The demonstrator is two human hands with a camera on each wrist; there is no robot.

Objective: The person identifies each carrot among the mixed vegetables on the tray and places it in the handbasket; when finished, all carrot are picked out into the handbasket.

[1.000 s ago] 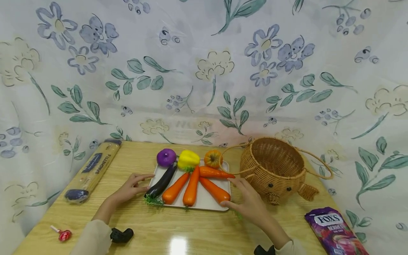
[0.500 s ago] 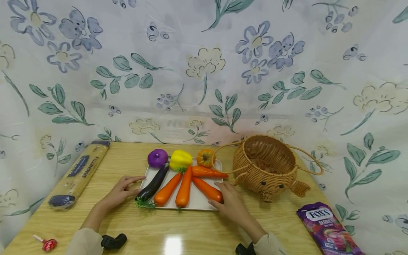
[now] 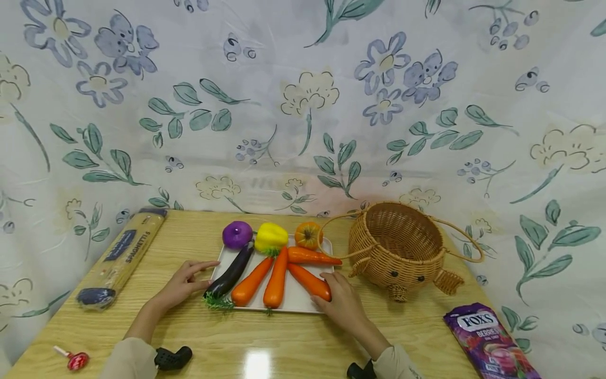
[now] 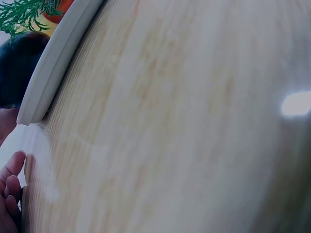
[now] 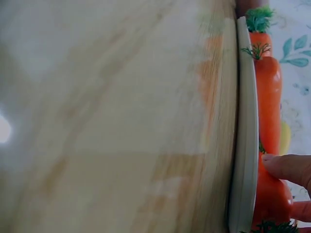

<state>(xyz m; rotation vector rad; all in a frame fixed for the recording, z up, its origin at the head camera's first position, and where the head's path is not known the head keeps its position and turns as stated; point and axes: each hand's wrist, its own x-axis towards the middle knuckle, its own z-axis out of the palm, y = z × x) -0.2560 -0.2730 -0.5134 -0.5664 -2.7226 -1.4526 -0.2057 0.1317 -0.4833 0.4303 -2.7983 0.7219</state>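
Observation:
In the head view a white tray point(image 3: 303, 304) holds several orange carrots point(image 3: 276, 284), a dark eggplant point(image 3: 232, 273), a purple onion-like vegetable point(image 3: 237, 235), a yellow bell pepper point(image 3: 271, 238) and a small orange pumpkin point(image 3: 307, 235). My right hand point(image 3: 347, 302) pinches the thick end of the lower right carrot point(image 3: 310, 281); the right wrist view has the thumb point(image 5: 279, 165) on it and a finger at its far side. At the tray's left edge my left hand point(image 3: 182, 284) rests with loose fingers, thumb beside the eggplant's stem end. The left wrist view catches its fingers point(image 4: 12, 179).
A wicker basket point(image 3: 379, 263) with hoop handles stands right of the tray, one handle overlapping its corner. A spaghetti pack point(image 3: 123, 255) and a red lollipop point(image 3: 77, 360) lie left. A purple Fox's candy bag point(image 3: 490, 337) lies right. A floral cloth point(image 3: 265, 158) hangs behind.
The head view has shifted slightly. My right hand's fingers have drawn in from the tray's right edge onto the lower right carrot. My left hand stays at the tray's left edge.

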